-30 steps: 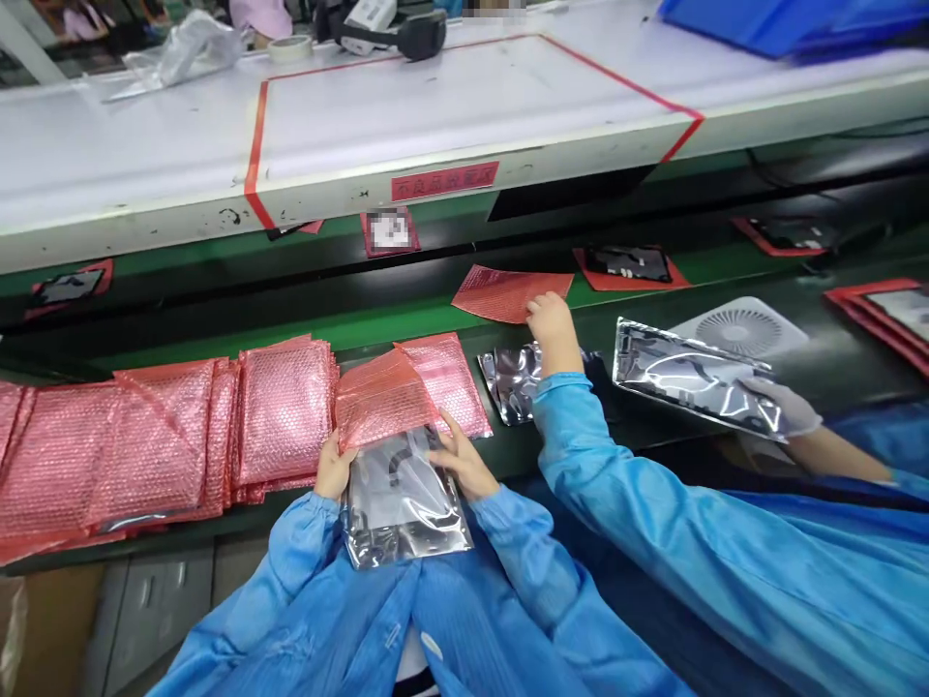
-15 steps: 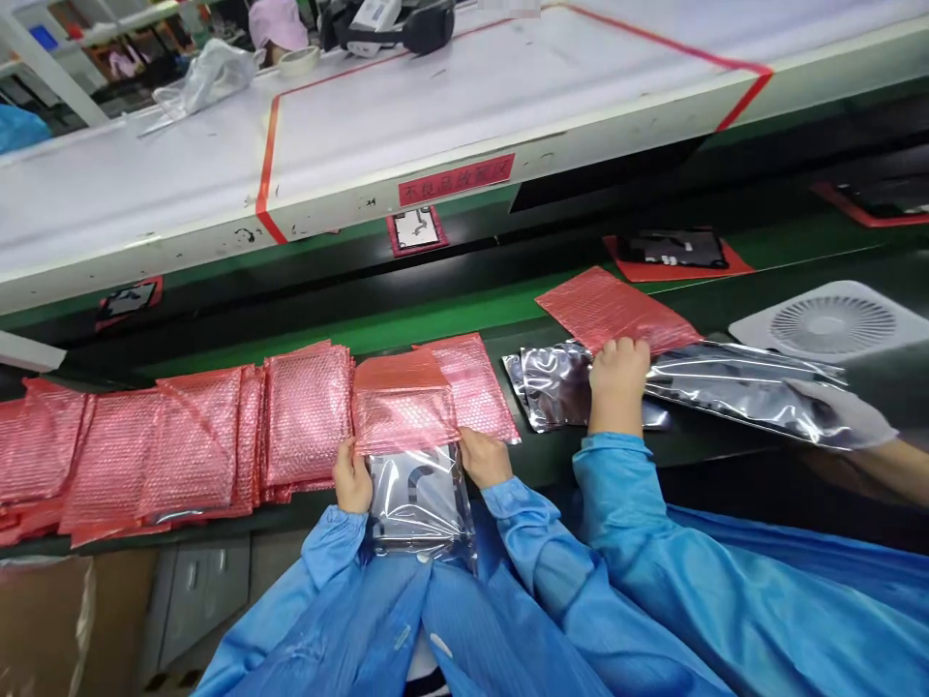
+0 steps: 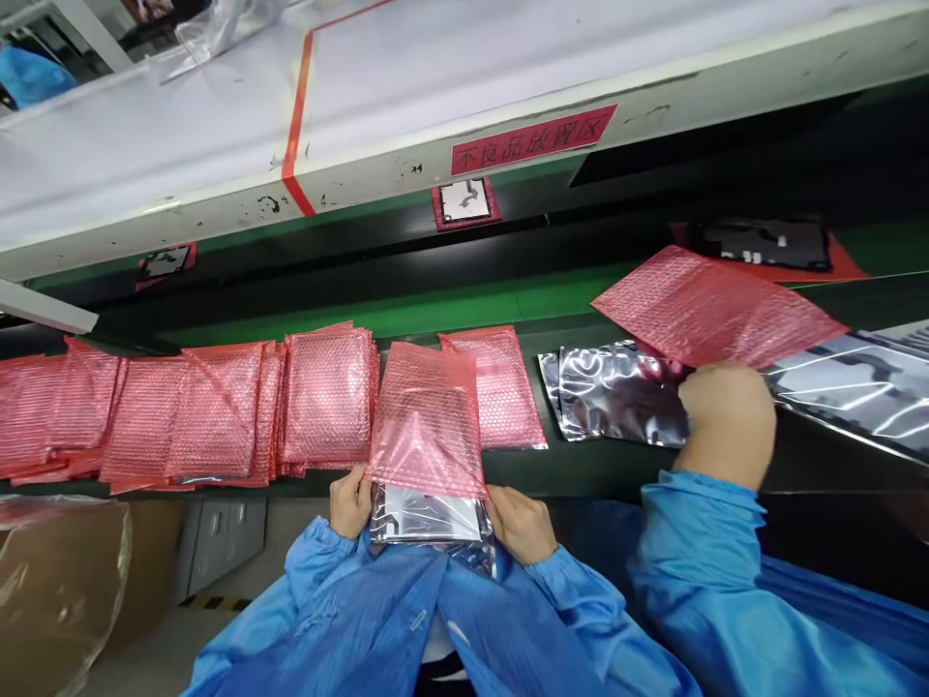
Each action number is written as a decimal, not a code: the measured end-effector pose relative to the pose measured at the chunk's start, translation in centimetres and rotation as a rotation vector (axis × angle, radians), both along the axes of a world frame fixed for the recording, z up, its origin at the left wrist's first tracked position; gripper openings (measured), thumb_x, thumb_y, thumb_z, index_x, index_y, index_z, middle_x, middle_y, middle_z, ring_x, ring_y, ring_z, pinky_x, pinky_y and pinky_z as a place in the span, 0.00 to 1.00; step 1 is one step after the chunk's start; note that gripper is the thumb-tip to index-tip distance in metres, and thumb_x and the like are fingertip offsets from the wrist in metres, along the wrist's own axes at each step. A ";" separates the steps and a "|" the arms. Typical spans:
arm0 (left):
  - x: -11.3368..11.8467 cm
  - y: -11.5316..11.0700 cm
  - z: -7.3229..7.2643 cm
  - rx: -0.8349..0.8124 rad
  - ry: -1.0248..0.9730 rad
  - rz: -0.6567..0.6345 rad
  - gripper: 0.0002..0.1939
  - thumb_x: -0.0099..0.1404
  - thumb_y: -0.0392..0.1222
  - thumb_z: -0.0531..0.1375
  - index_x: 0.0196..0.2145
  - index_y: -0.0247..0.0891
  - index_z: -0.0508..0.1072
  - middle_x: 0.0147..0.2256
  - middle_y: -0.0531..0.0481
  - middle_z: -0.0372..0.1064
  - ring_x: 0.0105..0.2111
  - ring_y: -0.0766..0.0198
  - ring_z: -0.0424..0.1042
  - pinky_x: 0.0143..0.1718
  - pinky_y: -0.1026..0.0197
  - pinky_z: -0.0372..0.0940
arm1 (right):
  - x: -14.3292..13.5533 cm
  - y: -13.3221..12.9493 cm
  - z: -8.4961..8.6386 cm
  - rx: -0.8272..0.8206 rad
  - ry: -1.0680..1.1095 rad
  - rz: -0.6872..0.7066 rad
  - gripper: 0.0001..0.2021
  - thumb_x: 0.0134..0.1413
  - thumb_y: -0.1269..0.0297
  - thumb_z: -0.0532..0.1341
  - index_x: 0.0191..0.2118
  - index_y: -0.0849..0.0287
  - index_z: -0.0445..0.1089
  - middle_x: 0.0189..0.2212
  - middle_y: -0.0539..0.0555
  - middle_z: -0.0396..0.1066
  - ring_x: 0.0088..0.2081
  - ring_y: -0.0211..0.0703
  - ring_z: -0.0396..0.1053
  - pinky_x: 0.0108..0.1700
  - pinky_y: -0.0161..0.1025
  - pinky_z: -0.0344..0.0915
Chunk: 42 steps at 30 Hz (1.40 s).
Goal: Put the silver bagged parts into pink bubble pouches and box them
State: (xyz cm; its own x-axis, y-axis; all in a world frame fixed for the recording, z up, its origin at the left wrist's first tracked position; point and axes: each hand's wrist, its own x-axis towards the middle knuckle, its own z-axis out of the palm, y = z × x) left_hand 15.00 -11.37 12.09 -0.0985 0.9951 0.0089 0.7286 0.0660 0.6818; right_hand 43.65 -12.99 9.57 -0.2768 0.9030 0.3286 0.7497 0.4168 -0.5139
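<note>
My left hand (image 3: 350, 502) pinches the lower left corner of a pink bubble-wrap bag (image 3: 428, 416). At its lower right corner my right hand (image 3: 521, 523) grips the bag's edge. A shiny clear-and-silver pouch (image 3: 434, 518) with a flat pale part inside sticks out of the bag's near end, toward my body; its far portion lies inside the bag. Just behind, another pink bubble bag (image 3: 499, 387) rests on the dark green bench. Left of my bag stands a stack of filled pink bubble bags (image 3: 326, 397).
More pink bags (image 3: 214, 411) lie at the left. To the right a co-worker's hand (image 3: 730, 416) holds a pink bag (image 3: 715, 308) beside silver pouches (image 3: 620, 392). Flat parts on pink bags (image 3: 465, 201) sit under the white shelf (image 3: 377, 160). A cardboard box (image 3: 65, 590) stands lower left.
The bubble bag has slid down over more of the silver pouch, and its far flap is now raised open. My view has shifted left. The co-worker's pink bag has shifted.
</note>
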 end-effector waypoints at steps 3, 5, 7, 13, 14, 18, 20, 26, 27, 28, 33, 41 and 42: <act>-0.2 1.0 0.2 -0.020 -0.019 -0.020 0.19 0.63 0.50 0.47 0.32 0.38 0.74 0.23 0.49 0.70 0.22 0.64 0.69 0.27 0.65 0.61 | 0.2 0.6 0.0 -0.102 0.023 0.007 0.20 0.67 0.64 0.46 0.27 0.59 0.68 0.18 0.51 0.64 0.22 0.36 0.63 0.28 0.35 0.51; -0.5 2.0 0.2 -0.033 -0.030 -0.022 0.20 0.62 0.51 0.47 0.34 0.38 0.74 0.27 0.47 0.72 0.26 0.61 0.71 0.30 0.63 0.63 | 0.1 0.9 0.3 -0.186 0.047 0.008 0.23 0.67 0.60 0.44 0.26 0.59 0.68 0.18 0.52 0.64 0.22 0.37 0.62 0.28 0.36 0.51; -0.7 2.6 0.2 -0.054 -0.044 -0.028 0.19 0.60 0.52 0.49 0.35 0.39 0.75 0.30 0.46 0.74 0.29 0.59 0.71 0.33 0.61 0.64 | 0.0 1.0 0.9 -0.277 0.086 0.027 0.25 0.67 0.56 0.42 0.25 0.59 0.67 0.19 0.53 0.64 0.22 0.38 0.61 0.28 0.36 0.51; -0.7 1.7 2.0 -0.220 -0.098 -0.094 0.18 0.58 0.51 0.51 0.22 0.38 0.72 0.17 0.51 0.64 0.19 0.64 0.63 0.22 0.65 0.58 | -0.2 1.1 3.4 -0.571 0.252 0.013 0.30 0.63 0.43 0.38 0.19 0.56 0.57 0.15 0.52 0.60 0.18 0.38 0.56 0.24 0.36 0.49; -0.6 1.8 2.8 -0.260 -0.109 -0.124 0.18 0.58 0.51 0.51 0.21 0.37 0.71 0.17 0.52 0.63 0.18 0.65 0.62 0.21 0.65 0.57 | -0.1 1.4 4.1 -0.621 0.288 0.012 0.30 0.62 0.41 0.37 0.19 0.56 0.55 0.14 0.51 0.59 0.17 0.37 0.56 0.24 0.36 0.49; -0.6 3.7 7.5 -0.436 -0.070 -0.280 0.15 0.57 0.47 0.51 0.20 0.37 0.69 0.17 0.52 0.63 0.19 0.66 0.60 0.22 0.65 0.55 | 0.9 2.7 7.7 -0.808 0.433 0.063 0.31 0.60 0.38 0.37 0.19 0.56 0.55 0.11 0.48 0.55 0.15 0.35 0.54 0.22 0.34 0.52; -0.6 5.0 9.7 -0.476 -0.022 -0.361 0.14 0.56 0.45 0.50 0.20 0.37 0.69 0.18 0.52 0.62 0.20 0.67 0.59 0.23 0.65 0.54 | 1.5 3.3 9.7 -0.881 0.508 0.062 0.29 0.60 0.39 0.41 0.19 0.56 0.56 0.09 0.46 0.52 0.14 0.34 0.51 0.20 0.34 0.51; 0.7 8.0 13.7 -0.521 0.045 -0.511 0.11 0.54 0.40 0.50 0.17 0.37 0.64 0.15 0.56 0.54 0.18 0.70 0.53 0.22 0.67 0.49 | 3.2 4.8 13.4 -0.881 0.556 0.027 0.19 0.51 0.48 0.54 0.19 0.57 0.62 0.13 0.49 0.58 0.17 0.36 0.56 0.19 0.33 0.51; 1.0 8.5 14.2 -0.539 0.026 -0.521 0.11 0.54 0.40 0.50 0.17 0.37 0.64 0.14 0.57 0.53 0.17 0.70 0.53 0.21 0.67 0.48 | 3.5 5.2 13.8 -0.893 0.560 0.019 0.18 0.49 0.50 0.55 0.18 0.56 0.62 0.12 0.49 0.57 0.16 0.36 0.56 0.19 0.33 0.51; 1.2 8.9 14.7 -0.557 0.005 -0.535 0.11 0.53 0.40 0.50 0.17 0.37 0.64 0.14 0.57 0.52 0.17 0.70 0.52 0.20 0.67 0.48 | 3.7 5.5 14.1 -0.901 0.562 -0.004 0.17 0.48 0.50 0.55 0.18 0.56 0.61 0.10 0.48 0.55 0.15 0.36 0.54 0.18 0.33 0.50; 2.1 11.0 16.8 -0.482 0.036 -0.598 0.12 0.53 0.40 0.50 0.14 0.37 0.59 0.14 0.58 0.47 0.16 0.72 0.47 0.19 0.67 0.43 | 4.7 7.6 15.5 -0.967 0.594 -0.034 0.22 0.45 0.42 0.56 0.18 0.56 0.63 0.07 0.47 0.52 0.10 0.34 0.49 0.15 0.33 0.44; 3.5 13.4 17.7 -0.366 0.117 -0.574 0.11 0.51 0.37 0.49 0.13 0.37 0.57 0.13 0.58 0.46 0.17 0.72 0.48 0.20 0.66 0.44 | 4.5 8.5 16.2 -0.950 0.583 -0.043 0.29 0.44 0.32 0.54 0.17 0.57 0.61 0.07 0.47 0.51 0.11 0.32 0.47 0.15 0.33 0.43; 3.6 13.6 17.8 -0.374 0.111 -0.569 0.11 0.51 0.37 0.49 0.13 0.37 0.57 0.13 0.59 0.46 0.17 0.72 0.48 0.20 0.66 0.44 | 4.6 8.6 16.1 -0.948 0.595 -0.043 0.29 0.44 0.32 0.55 0.17 0.57 0.61 0.07 0.47 0.51 0.11 0.32 0.46 0.15 0.33 0.43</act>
State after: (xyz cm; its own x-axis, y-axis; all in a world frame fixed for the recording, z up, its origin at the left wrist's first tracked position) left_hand 18.58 2.22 29.88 0.4215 0.8301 -0.3651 0.7839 -0.1311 0.6069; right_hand 48.25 -4.43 25.65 -0.2669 0.8637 -0.4275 0.2829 -0.3538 -0.8915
